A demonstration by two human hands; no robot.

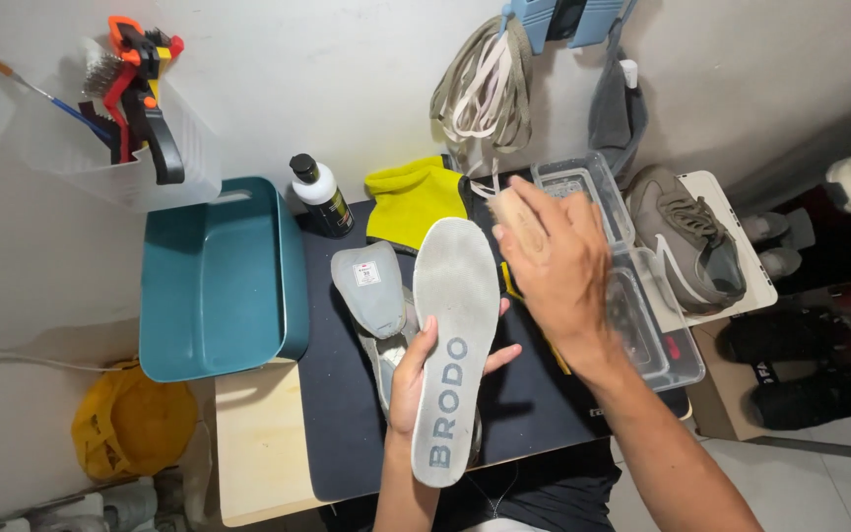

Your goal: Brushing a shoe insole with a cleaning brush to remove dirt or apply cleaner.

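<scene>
The left hand (414, 379) holds a long grey insole (453, 345) from below; its fingers are closed around the lower half, with the thumb on one edge and the fingertips showing on the other. The insole is lifted a little above the dark mat (534, 409) that covers the desk, with its printed side up and the toe end pointing away from the person.

The right hand (558, 261) is beside the toe end of the insole, and its fingers are wrapped around a small wooden brush (510, 212). The bristles are hidden, so I cannot tell if they touch the insole.

To brush well, I think the left hand should keep the insole flat and firm, so that it does not bend under pressure, and the strokes should go along its length with light force.

Under the insole lie a second grey insole (371, 286) and part of another piece. Further away are a teal basin (219, 281), a black bottle with a white label (322, 195), a yellow cloth (411, 197), a clear plastic box (642, 315) and a grey sneaker (691, 241) on a white board. Shoelaces (485, 94) hang on the wall.
</scene>
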